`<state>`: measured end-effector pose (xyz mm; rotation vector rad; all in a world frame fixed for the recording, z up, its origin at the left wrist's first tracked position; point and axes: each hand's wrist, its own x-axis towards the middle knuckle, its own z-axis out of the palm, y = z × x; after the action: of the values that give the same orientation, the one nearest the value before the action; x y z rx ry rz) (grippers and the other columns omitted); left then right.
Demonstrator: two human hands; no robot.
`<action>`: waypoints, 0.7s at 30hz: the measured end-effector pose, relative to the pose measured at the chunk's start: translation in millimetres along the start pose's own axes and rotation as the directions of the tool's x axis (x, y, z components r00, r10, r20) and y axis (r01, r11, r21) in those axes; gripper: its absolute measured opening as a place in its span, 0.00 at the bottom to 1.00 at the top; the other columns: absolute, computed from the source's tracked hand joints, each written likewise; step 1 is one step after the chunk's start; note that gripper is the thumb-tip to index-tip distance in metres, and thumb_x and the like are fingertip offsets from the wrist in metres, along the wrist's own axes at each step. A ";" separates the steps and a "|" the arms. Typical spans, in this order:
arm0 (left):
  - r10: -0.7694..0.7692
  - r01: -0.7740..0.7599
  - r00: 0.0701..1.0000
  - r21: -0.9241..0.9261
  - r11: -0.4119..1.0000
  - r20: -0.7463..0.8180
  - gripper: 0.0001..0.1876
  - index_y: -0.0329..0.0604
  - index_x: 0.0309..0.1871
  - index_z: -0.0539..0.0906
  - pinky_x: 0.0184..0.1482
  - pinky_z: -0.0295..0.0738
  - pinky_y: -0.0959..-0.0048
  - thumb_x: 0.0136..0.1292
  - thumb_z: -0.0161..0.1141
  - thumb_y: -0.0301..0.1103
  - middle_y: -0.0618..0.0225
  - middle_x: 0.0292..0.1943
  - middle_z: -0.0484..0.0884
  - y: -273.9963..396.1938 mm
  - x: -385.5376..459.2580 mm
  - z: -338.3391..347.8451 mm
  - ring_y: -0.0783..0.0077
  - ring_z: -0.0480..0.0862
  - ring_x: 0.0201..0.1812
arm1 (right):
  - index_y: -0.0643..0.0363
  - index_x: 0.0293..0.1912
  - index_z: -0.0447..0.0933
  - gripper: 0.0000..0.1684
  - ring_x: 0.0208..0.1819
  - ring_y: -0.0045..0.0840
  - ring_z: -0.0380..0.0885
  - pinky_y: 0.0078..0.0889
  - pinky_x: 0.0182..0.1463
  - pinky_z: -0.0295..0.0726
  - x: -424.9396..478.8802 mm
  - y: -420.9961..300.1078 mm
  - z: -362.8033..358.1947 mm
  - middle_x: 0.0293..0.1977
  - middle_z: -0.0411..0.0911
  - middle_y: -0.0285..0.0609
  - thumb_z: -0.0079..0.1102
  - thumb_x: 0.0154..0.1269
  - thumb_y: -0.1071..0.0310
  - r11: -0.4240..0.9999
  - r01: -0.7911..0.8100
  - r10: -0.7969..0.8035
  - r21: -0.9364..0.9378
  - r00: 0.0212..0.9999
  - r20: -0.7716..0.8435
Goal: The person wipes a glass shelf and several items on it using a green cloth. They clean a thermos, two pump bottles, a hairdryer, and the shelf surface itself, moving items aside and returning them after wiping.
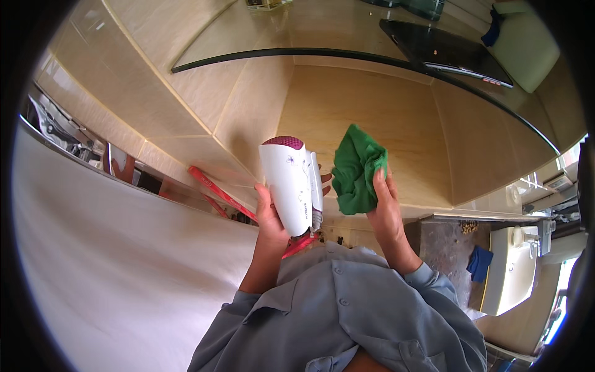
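My left hand (271,216) is wrapped around a white hair dryer (284,186) with a magenta grille at its top end and small flower prints on its side. Its handle looks folded against the body, and a coiled cord hangs by the lower end. The left fingertips show just past the handle. In my right hand (388,209) is a crumpled green cloth (358,172), pinched under the thumb. Cloth and dryer are apart, both held up in front of a tiled recess (372,107).
A dark-edged glass shelf (334,52) crosses above the hands, bearing a black flat device (446,51) and a pale green object (525,46). At the left a red stick (223,193) leans near a white curtain-like surface (139,279). A washbasin (509,274) and blue cloth (479,263) lie right.
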<state>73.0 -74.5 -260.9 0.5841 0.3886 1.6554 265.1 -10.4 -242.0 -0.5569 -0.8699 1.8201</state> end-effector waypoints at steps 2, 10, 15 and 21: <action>-0.009 0.027 0.988 0.117 0.993 -0.153 0.57 0.38 0.79 0.52 0.71 0.66 0.44 0.61 0.40 0.81 0.50 0.74 0.63 -11.8 -3.9 -14.3 0.48 0.69 0.71 | 0.57 0.80 0.38 0.42 0.75 0.35 0.58 0.37 0.75 0.59 -19.8 4.4 2.9 0.76 0.54 0.47 0.50 0.79 0.61 0.956 0.199 -0.163 -0.216 0.971 0.174; -0.225 0.235 0.966 -0.067 0.970 0.129 0.52 0.40 0.79 0.55 0.76 0.59 0.56 0.65 0.43 0.76 0.58 0.77 0.59 -31.5 0.2 3.2 0.59 0.63 0.75 | 0.59 0.71 0.66 0.45 0.77 0.71 0.32 0.67 0.76 0.42 -27.5 11.8 39.1 0.74 0.27 0.81 0.57 0.68 0.36 0.232 0.753 -0.380 -0.615 0.653 0.655; -0.246 0.252 0.953 -0.008 0.968 0.179 0.54 0.41 0.80 0.52 0.77 0.56 0.54 0.63 0.45 0.77 0.57 0.78 0.56 -32.0 -1.8 25.9 0.57 0.60 0.77 | 0.63 0.74 0.59 0.47 0.77 0.65 0.44 0.60 0.75 0.52 -12.4 -25.7 53.4 0.76 0.38 0.72 0.65 0.66 0.47 0.258 0.801 -0.507 -0.540 0.588 0.630; -0.097 0.078 0.982 0.118 0.990 0.163 0.57 0.42 0.81 0.48 0.79 0.53 0.52 0.61 0.47 0.78 0.56 0.80 0.52 -24.4 -2.7 45.6 0.55 0.56 0.78 | 0.69 0.75 0.53 0.53 0.76 0.65 0.49 0.59 0.75 0.54 -18.0 -33.5 69.7 0.75 0.41 0.73 0.65 0.65 0.45 0.291 0.747 -0.487 -0.598 0.654 0.579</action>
<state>119.3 -76.4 -237.9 0.7742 0.3793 1.4948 242.6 -40.6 -172.1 -0.3766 -1.8705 0.6464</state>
